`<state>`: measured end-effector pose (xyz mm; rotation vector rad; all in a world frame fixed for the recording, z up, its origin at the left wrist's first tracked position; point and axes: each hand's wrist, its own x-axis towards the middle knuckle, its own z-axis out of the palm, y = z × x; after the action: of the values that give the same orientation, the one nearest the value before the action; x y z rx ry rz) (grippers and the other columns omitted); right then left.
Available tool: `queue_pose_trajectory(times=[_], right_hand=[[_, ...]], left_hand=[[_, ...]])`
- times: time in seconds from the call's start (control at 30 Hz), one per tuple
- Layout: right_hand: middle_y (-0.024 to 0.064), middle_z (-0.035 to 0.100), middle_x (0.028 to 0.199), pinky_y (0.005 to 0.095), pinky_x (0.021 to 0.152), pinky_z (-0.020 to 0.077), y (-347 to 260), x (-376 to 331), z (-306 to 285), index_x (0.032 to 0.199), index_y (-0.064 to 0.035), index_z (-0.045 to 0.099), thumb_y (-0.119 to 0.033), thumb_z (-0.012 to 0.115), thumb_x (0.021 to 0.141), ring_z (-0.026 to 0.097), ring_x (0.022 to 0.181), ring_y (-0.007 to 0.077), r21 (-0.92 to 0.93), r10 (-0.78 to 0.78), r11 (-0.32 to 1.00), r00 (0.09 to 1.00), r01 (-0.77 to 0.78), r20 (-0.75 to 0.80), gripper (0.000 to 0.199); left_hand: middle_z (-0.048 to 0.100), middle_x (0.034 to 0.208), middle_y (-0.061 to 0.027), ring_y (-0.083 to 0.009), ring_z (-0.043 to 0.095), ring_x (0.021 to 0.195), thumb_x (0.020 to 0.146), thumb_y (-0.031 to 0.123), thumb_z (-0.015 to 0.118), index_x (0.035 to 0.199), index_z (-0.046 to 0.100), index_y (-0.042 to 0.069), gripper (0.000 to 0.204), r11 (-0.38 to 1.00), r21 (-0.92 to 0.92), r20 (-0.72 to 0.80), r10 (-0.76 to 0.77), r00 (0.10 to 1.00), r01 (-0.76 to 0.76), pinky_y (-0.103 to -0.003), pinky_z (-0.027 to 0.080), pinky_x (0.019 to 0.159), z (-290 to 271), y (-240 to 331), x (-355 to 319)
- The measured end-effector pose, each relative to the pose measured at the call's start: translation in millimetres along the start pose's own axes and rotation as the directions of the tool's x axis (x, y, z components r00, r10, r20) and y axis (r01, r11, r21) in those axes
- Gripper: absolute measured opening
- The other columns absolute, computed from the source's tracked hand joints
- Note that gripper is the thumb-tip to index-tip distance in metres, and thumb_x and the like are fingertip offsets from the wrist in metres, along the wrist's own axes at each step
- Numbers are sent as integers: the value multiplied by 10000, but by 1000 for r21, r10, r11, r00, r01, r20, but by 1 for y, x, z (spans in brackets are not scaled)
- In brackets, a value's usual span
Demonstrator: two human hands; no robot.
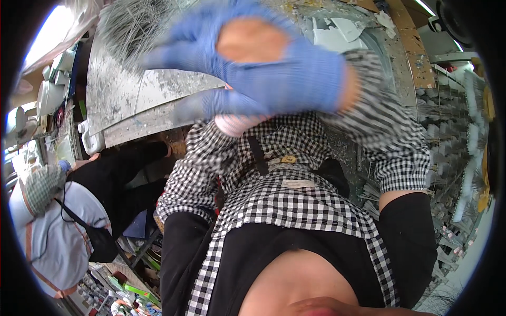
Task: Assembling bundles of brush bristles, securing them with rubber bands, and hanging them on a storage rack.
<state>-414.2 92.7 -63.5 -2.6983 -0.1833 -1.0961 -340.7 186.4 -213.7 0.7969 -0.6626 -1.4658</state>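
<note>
My right hand (295, 68) wears a blue knitted glove and reaches across the top middle, blurred by motion. Skin shows through a large gap in the glove. Its fingers point left, with the thumb held apart below them, and nothing shows in its grip. My left hand is mostly hidden behind it; a pinkish-white cuff (237, 125) marks its wrist. A tangled heap of thin grey wire-like strands (132, 26) lies on the worktable (118, 100), beyond my right fingertips.
White broken pieces (342, 30) lie on the table at the back right. Racks of bristly grey bundles (445, 131) stand to my right. At the left sits another person (58, 231) in a light top with a dark bag. White containers (50, 97) stand at the far left.
</note>
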Motion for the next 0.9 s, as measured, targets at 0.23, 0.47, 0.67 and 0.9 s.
queue_pose_trajectory(times=[0.23, 0.47, 0.67, 0.9], right_hand=[[136, 612, 1325, 435, 1101, 392, 32, -14, 0, 1388, -160, 570, -641, 534, 921, 561, 1237, 314, -28, -355, 913, 828, 406, 434, 672], [129, 561, 1399, 499, 1182, 278, 29, -28, 7, 1393, -192, 571, -717, 548, 863, 447, 1367, 313, -65, 146, 989, 760, -135, 634, 746], [123, 568, 1389, 470, 1151, 342, 14, 12, -4, 1386, -151, 571, -709, 556, 864, 518, 1301, 304, -91, 264, 954, 660, -284, 704, 764], [175, 485, 1449, 431, 1115, 411, 35, -44, -35, 1509, -45, 350, -289, 914, 639, 501, 1319, 293, 337, 197, 918, 978, -209, 69, 1065]], left_hand=[[599, 1302, -119, -218, 561, 1236, 824, 37, 761, 1388, 469, 0, 636, 988, -148, 9, 45, 999, -43, -354, 467, 1042, 6, -2, 38], [610, 1280, -117, -210, 575, 1214, 817, 25, 760, 1372, 479, -6, 623, 955, -285, -19, 84, 996, -86, -345, 482, 1021, 12, 4, 12], [620, 1261, -116, -204, 586, 1196, 810, 14, 760, 1358, 488, -11, 612, 907, -395, -77, 123, 989, -144, -337, 494, 1003, 33, -9, 60], [630, 1243, -114, -197, 597, 1177, 804, 4, 759, 1345, 497, -17, 601, 835, -511, -131, 161, 978, -206, -329, 507, 986, 19, 19, 32]])
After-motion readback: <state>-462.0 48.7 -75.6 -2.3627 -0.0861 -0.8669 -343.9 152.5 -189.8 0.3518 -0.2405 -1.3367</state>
